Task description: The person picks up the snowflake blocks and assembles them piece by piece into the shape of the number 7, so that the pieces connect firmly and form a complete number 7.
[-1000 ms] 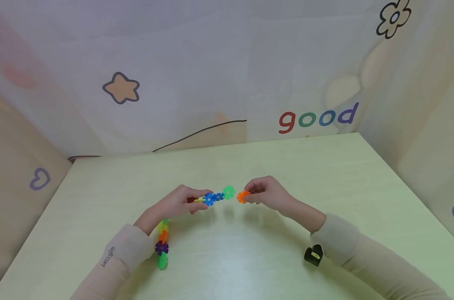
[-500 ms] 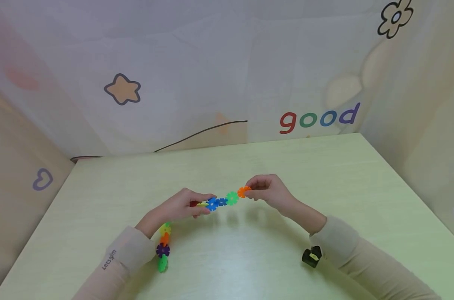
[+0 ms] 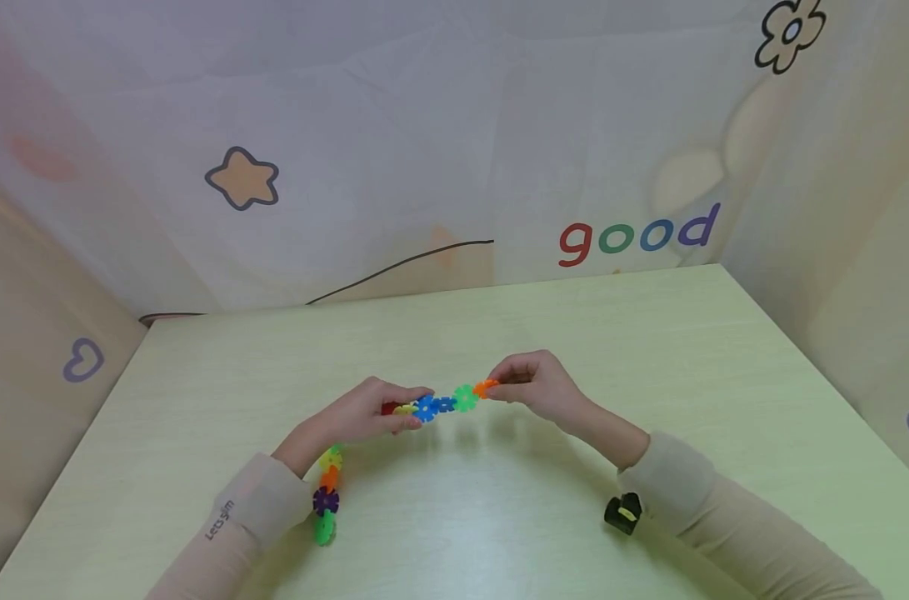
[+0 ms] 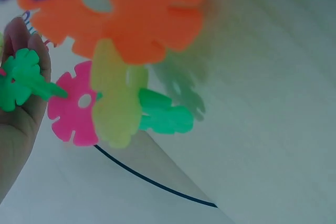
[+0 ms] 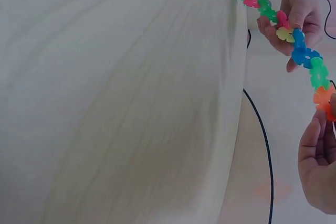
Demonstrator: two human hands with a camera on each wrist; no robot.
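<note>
A chain of colourful plastic snowflake discs runs through my left hand (image 3: 366,412), whose thumb and fingers grip it near a light blue disc (image 3: 426,408). Past that, a darker blue disc (image 3: 445,404) and a green disc (image 3: 465,398) stick out to the right. My right hand (image 3: 540,387) pinches an orange snowflake disc (image 5: 324,99) against the green one's edge; how deep the slots sit together I cannot tell. The chain's tail, with a purple disc (image 3: 326,501), hangs below the left wrist. Close up in the left wrist view are a pink disc (image 4: 73,103) and a yellow disc (image 4: 118,98).
A pale wooden table (image 3: 454,517) lies under both hands. Near the right sleeve is a small black object (image 3: 622,513) with a yellowish mark. Printed cloth (image 3: 387,150) surrounds the table at the back and sides.
The orange disc was apart from the green one a second ago; my right hand has brought it against the green disc and turned it flatter. My left hand has shifted slightly right and down.
</note>
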